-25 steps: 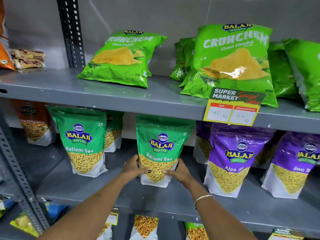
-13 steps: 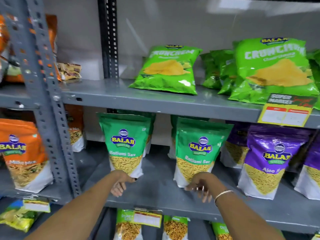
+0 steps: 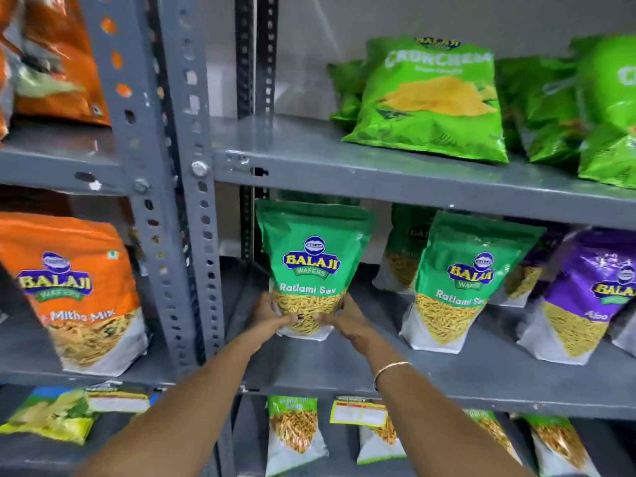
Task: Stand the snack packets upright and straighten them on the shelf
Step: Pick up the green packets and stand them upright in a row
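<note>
Now both hands grip the lower part of a green snack packet [image 3: 311, 266] — the left hand [image 3: 270, 316] on its left side, the right hand [image 3: 346, 316] on its right, thumbs across the front. It stands upright near the left end of the middle shelf [image 3: 395, 370], close to the front edge, just beside the grey upright post [image 3: 192, 187]. A second green packet [image 3: 461, 284] stands further right, then a purple packet [image 3: 585, 297].

A grey perforated upright [image 3: 179, 187] runs down the left-centre of the frame; a price tag [image 3: 359, 413] (print blurred) hangs bottom centre.
</note>
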A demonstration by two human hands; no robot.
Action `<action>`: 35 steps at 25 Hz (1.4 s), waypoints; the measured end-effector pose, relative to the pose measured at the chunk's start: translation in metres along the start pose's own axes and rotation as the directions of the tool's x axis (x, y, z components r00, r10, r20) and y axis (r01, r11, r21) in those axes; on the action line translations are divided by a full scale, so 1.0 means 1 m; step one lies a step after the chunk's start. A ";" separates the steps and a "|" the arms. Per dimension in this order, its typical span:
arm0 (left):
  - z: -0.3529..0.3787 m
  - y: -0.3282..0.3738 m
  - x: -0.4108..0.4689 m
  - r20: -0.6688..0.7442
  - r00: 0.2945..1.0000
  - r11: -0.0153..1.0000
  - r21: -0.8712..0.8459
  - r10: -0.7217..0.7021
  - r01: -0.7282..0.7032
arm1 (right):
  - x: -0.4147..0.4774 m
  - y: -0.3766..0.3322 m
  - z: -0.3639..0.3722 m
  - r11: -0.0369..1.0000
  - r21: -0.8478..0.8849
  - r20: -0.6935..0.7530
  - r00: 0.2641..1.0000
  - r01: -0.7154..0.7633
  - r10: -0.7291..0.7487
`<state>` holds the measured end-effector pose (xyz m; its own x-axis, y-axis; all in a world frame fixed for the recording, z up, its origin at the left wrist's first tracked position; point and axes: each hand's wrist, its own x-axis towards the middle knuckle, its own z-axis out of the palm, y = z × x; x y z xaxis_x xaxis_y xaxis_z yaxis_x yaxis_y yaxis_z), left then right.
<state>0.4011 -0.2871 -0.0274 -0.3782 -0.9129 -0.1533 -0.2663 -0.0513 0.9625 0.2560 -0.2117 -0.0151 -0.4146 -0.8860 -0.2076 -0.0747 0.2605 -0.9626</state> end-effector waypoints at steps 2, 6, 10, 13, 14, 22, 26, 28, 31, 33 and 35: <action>-0.002 -0.002 -0.005 -0.018 1.000 1.000 0.026 -0.011 0.012 | -0.009 0.003 0.003 1.000 -0.015 -0.063 0.998 0.004 -0.005; -0.011 -0.009 -0.026 0.022 0.999 0.991 0.130 -0.027 0.024 | -0.039 0.007 0.005 0.998 -0.049 -0.079 0.996 0.036 -0.040; -0.015 -0.009 -0.059 0.015 0.999 0.977 0.211 -0.029 0.025 | -0.067 0.011 0.002 0.989 -0.134 -0.073 0.995 0.056 -0.066; -0.016 -0.008 -0.075 0.010 1.000 0.965 0.263 -0.015 0.012 | -0.080 0.014 0.001 0.981 -0.188 -0.058 0.996 0.049 -0.061; -0.016 -0.008 -0.078 0.006 1.000 0.962 0.274 -0.018 0.016 | -0.083 0.014 0.001 0.979 -0.197 -0.058 0.997 0.046 -0.059; -0.015 -0.010 -0.085 0.015 1.000 0.959 0.283 -0.021 0.016 | -0.089 0.016 0.004 0.976 -0.207 -0.051 0.996 0.066 -0.079; -0.025 -0.009 -0.076 0.141 0.977 0.930 0.352 -0.163 0.104 | -0.083 0.018 -0.005 0.981 -0.186 0.025 0.999 0.047 -0.043; -0.026 0.001 -0.075 0.164 0.912 0.822 0.512 -0.377 0.247 | -0.079 0.022 -0.020 0.968 -0.252 0.018 1.000 -0.001 0.006; -0.009 0.024 -0.083 0.253 0.708 0.623 0.712 -0.659 0.326 | -0.076 0.031 -0.061 0.933 -0.350 -0.151 0.988 -0.087 0.035; 0.022 0.038 -0.083 0.361 0.595 0.605 0.745 -0.719 0.280 | -0.076 0.039 -0.100 0.911 -0.375 -0.329 0.943 -0.172 0.042; 0.061 0.046 -0.082 0.501 0.527 0.680 0.698 -0.687 0.224 | -0.073 0.047 -0.143 0.905 -0.333 -0.479 0.874 -0.263 0.078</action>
<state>0.3654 -0.1901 0.0154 -0.4605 -0.2428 -0.8538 -0.8844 0.0436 0.4646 0.1526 -0.0796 -0.0206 -0.8031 -0.5703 -0.1729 -0.2606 0.5970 -0.7587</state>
